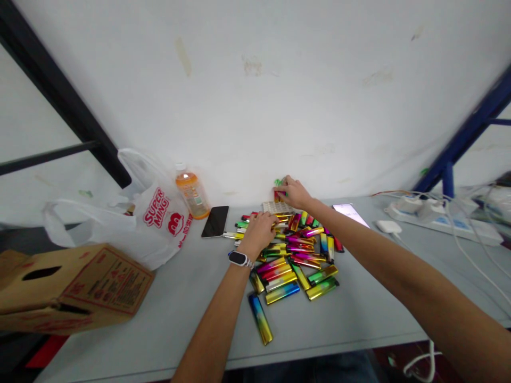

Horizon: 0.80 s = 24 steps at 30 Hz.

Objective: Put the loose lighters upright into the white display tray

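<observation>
Many shiny, multicoloured lighters [282, 292] lie in a loose pile on the grey table. My left hand [259, 231], with a wristband [239, 259], rests on the pile's left side with its fingers bent down among the lighters. What lies under those fingertips is hidden. At the back, near the wall, my right hand [295, 192] pinches a small reddish lighter [278, 196], holding it upright above a pale gridded tray [268, 207]. The tray is partly covered by my hand and the pile. A single blue-and-yellow lighter [261, 319] lies apart near the front.
Left of the pile are a black phone [215, 221], an orange-liquid bottle [192, 192], a white plastic bag [157, 229] and a cardboard box [80, 287]. On the right are a lit phone [350, 214], a white charger [388, 227] and a power strip [459, 226] with cables.
</observation>
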Each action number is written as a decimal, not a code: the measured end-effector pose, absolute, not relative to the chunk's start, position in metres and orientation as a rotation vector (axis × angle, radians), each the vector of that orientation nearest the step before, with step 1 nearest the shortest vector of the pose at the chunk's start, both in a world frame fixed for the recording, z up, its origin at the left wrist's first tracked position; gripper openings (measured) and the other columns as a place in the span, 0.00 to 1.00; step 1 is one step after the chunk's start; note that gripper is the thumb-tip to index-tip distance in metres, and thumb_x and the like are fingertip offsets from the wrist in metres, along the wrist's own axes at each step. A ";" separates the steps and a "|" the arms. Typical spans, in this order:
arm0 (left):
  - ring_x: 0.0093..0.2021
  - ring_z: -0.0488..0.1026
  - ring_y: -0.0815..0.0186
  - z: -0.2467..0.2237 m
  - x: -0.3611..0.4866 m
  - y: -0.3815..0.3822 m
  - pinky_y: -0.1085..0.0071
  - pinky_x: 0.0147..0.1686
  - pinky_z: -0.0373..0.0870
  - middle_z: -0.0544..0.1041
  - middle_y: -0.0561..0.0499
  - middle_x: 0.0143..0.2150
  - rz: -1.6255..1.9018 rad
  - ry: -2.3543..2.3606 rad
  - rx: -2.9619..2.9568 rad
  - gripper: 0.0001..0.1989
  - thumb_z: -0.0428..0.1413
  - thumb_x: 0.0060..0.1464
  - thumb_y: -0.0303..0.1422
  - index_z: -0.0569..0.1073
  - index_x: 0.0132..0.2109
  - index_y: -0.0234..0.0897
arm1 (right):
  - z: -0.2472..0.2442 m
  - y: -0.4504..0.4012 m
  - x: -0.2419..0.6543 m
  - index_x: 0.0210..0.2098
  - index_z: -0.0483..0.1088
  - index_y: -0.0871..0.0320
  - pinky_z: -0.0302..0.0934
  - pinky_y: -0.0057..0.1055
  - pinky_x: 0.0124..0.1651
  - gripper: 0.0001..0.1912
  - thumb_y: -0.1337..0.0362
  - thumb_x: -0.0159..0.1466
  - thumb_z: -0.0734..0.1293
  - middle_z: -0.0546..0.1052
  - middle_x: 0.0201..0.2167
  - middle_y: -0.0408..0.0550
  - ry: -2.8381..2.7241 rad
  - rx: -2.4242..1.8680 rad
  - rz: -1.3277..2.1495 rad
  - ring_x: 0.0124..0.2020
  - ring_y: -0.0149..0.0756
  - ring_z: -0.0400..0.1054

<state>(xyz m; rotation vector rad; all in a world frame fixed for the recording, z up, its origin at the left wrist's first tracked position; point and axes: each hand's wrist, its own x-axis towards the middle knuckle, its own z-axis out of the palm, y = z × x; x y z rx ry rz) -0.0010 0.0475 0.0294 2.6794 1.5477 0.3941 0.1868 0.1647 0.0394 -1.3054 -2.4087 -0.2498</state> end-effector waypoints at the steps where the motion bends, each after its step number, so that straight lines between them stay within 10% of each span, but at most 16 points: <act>1: 0.53 0.71 0.52 0.028 -0.001 0.048 0.53 0.56 0.63 0.76 0.44 0.50 0.412 1.544 2.681 0.15 0.56 0.56 0.25 0.76 0.50 0.39 | 0.039 0.163 0.187 0.58 0.73 0.53 0.53 0.39 0.49 0.20 0.61 0.70 0.59 0.68 0.43 0.58 -2.429 -1.315 -0.263 0.50 0.48 0.60; 8: 0.48 0.74 0.58 0.022 0.004 0.048 0.61 0.51 0.70 0.75 0.44 0.47 0.851 1.311 2.439 0.07 0.55 0.60 0.26 0.75 0.45 0.35 | 0.039 0.130 0.191 0.69 0.58 0.56 0.56 0.39 0.50 0.28 0.58 0.71 0.58 0.69 0.45 0.57 -2.218 -1.394 -0.063 0.46 0.45 0.65; 14: 0.44 0.76 0.62 0.027 0.015 0.039 0.64 0.48 0.72 0.78 0.48 0.41 1.382 1.084 2.099 0.05 0.60 0.57 0.30 0.76 0.42 0.37 | 0.037 0.073 0.200 0.37 0.76 0.58 0.58 0.35 0.49 0.23 0.50 0.71 0.56 0.71 0.34 0.48 -1.846 -1.300 0.410 0.40 0.40 0.67; 24: 0.38 0.77 0.66 0.010 0.047 0.019 0.68 0.43 0.75 0.77 0.50 0.37 1.507 0.831 1.531 0.10 0.63 0.52 0.35 0.71 0.35 0.36 | 0.011 0.023 0.192 0.28 0.71 0.57 0.60 0.31 0.36 0.19 0.47 0.60 0.70 0.73 0.26 0.42 -1.302 -0.937 0.989 0.31 0.34 0.66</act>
